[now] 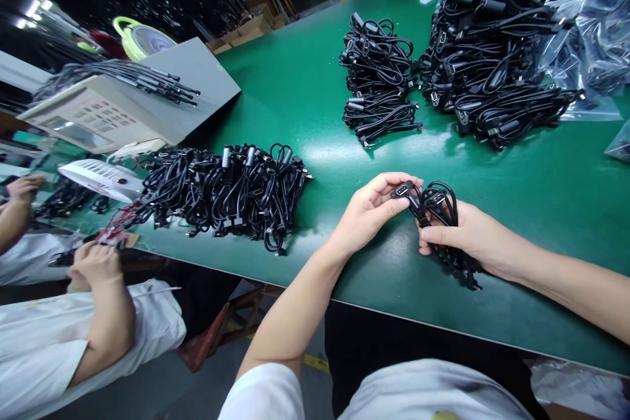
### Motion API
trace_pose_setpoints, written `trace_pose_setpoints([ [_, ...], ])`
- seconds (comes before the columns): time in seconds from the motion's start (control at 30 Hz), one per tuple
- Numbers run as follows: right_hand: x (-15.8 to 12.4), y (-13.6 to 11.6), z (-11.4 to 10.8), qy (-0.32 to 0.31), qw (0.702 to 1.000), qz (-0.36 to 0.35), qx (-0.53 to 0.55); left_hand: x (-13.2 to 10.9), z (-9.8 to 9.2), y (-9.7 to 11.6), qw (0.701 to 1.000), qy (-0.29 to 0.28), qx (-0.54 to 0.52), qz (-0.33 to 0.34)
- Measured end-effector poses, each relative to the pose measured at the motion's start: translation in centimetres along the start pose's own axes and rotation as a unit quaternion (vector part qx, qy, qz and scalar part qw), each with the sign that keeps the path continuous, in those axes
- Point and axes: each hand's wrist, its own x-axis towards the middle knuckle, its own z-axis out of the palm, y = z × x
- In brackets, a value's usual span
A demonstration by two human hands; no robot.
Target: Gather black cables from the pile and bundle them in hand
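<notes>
Above the green table near its front edge, my right hand (467, 239) is wrapped round a bundle of coiled black cables (445, 210). My left hand (374, 207) pinches a black connector end (403, 190) of that bundle between thumb and fingers. A metal-edged socket shows on this connector, and a second one shows at the top of the bundle. The cables' lower ends hang out below my right palm. My right fingers are partly hidden behind the bundle.
Cable bundles lie in a small pile (378, 72), a larger pile (492, 59) and a long row (231, 190) on the green table (290, 98). Clear plastic bags (590, 33) lie at right. At left stand a grey machine (113, 105), a white fan (101, 178) and co-workers' hands (98, 266).
</notes>
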Motion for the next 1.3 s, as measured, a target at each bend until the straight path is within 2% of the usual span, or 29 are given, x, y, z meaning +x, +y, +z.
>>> trace_pose_setpoints([
  [0.17,0.0,0.2,-0.2,-0.007,1.000,-0.008,-0.018,0.1,0.0,-0.2,1.000,-0.015,-0.001,0.006],
  [0.37,0.2,-0.3,-0.4,-0.026,0.993,0.006,0.119,-0.2,0.8,-0.3,0.996,-0.067,0.031,-0.049],
  [0.5,1.1,-0.9,-1.3,0.053,0.978,-0.035,0.196,-0.4,1.4,-0.5,0.994,-0.046,0.028,-0.099],
  [0.6,1.7,-1.3,-2.3,0.135,0.960,-0.074,0.232,-0.6,1.6,-0.8,0.982,-0.082,0.012,-0.173],
  [0.7,1.9,-1.6,-2.6,0.180,0.948,-0.091,0.245,-0.7,2.0,-1.0,0.971,-0.111,-0.005,-0.210],
  [0.9,1.6,-1.8,-1.9,0.186,0.955,-0.060,0.221,-0.7,2.9,-1.2,0.962,-0.125,-0.022,-0.240],
  [1.1,1.6,-1.8,-1.9,0.186,0.955,-0.063,0.224,-0.8,2.9,-1.2,0.966,-0.123,-0.022,-0.225],
  [1.3,1.7,-1.7,-2.1,0.185,0.956,-0.075,0.215,-0.8,2.3,-1.6,0.943,-0.122,-0.096,-0.296],
])
